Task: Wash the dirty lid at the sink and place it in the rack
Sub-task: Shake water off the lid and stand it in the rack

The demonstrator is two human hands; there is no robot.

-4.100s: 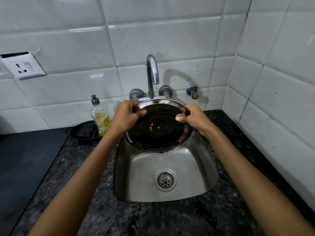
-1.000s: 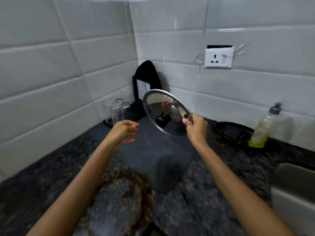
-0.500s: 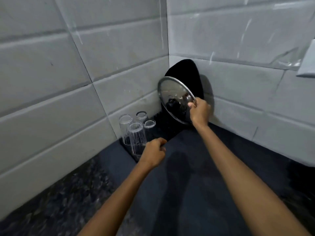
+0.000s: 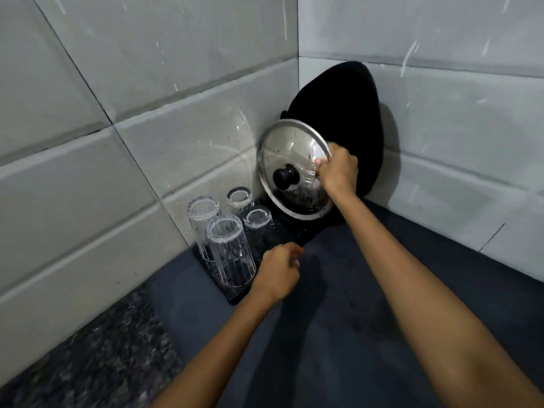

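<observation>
The glass lid (image 4: 290,160) with a steel rim and a black knob stands on edge in the corner, its bottom rim on the black rack (image 4: 297,231). It leans toward a large black pan (image 4: 350,119) propped against the wall. My right hand (image 4: 337,172) grips the lid's right rim. My left hand (image 4: 278,272) hovers loosely curled over the rack's front edge, holding nothing, just right of the glasses.
Several clear glasses (image 4: 226,231) stand upside down on the left part of the rack. A dark mat (image 4: 338,319) covers the counter in front, with speckled granite (image 4: 97,357) at lower left. Tiled walls meet in the corner behind the rack.
I turned from the sink to the corner. The lid came down onto the rack in front of the black pan. My left hand stayed near the glasses.
</observation>
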